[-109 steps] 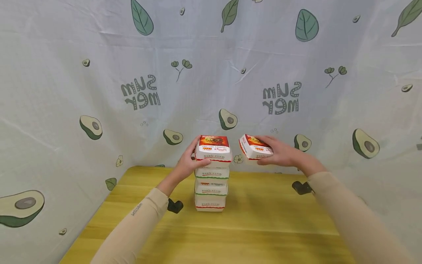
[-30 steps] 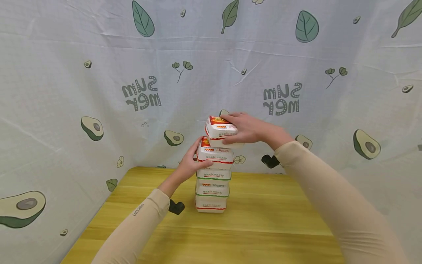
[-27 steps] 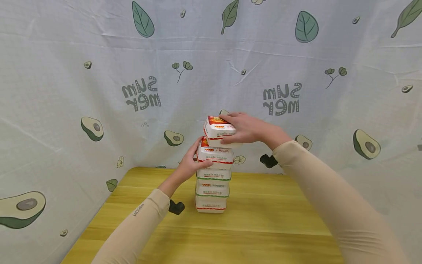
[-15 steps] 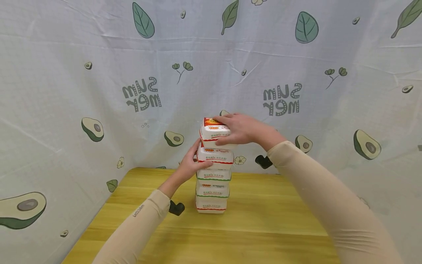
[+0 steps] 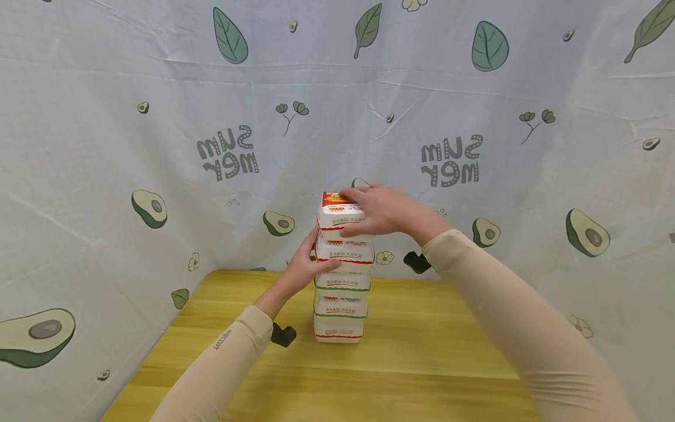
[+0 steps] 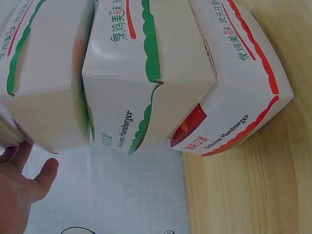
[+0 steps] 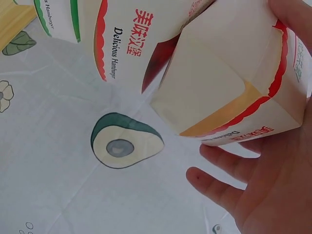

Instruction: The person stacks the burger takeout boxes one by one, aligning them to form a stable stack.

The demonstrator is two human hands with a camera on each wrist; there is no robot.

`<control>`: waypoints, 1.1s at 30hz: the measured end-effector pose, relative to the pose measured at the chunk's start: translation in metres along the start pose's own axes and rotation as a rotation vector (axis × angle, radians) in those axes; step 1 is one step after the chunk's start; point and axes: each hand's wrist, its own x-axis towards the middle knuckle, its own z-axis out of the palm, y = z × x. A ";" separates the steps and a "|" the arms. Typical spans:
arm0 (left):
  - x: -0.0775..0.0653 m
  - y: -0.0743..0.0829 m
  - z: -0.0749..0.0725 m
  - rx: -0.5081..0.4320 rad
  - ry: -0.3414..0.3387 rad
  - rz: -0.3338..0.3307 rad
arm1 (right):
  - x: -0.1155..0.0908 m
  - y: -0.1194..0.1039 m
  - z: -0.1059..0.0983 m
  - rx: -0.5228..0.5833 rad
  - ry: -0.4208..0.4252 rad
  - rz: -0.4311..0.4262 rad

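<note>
A column of white paper hamburger boxes rises from the table. The bottom hamburger box [image 5: 338,329] has a red wavy edge; green-edged boxes [image 5: 341,306] [image 6: 117,73] sit above it. Around the left side of the upper red-edged box [image 5: 348,252] my left hand [image 5: 302,266] holds on, thumb across its front. My right hand [image 5: 387,212] grips the topmost red-edged box [image 5: 337,221] from the right, fingers over its printed lid. In the right wrist view this box [image 7: 214,78] touches or nearly touches the one below, at a slight angle. The right hand covers its right side.
The stack stands toward the back of a yellow wood-grain table [image 5: 422,351]. Close behind hangs a pale curtain [image 5: 337,140] printed with avocados and leaves. A black wrist piece [image 5: 283,335] shows by the left sleeve, another [image 5: 416,262] by the right.
My right hand has brought its hamburger box from the right over the stack, then left and slightly down onto or close to the box below. The left hand has stayed on the stack.
</note>
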 end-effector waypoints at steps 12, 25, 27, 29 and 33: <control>0.000 0.000 0.000 -0.015 -0.004 -0.028 | -0.003 0.000 0.000 -0.001 0.005 -0.010; -0.011 0.032 0.001 -0.029 -0.016 -0.011 | -0.007 -0.002 -0.004 -0.014 -0.006 0.000; -0.011 0.032 0.001 -0.028 -0.016 -0.024 | -0.008 -0.002 -0.005 -0.005 -0.006 -0.007; -0.010 0.031 0.001 -0.024 -0.017 -0.035 | -0.009 -0.001 -0.005 0.011 -0.004 -0.017; -0.010 0.030 0.001 -0.011 -0.016 -0.036 | -0.013 0.004 -0.006 0.082 -0.003 -0.017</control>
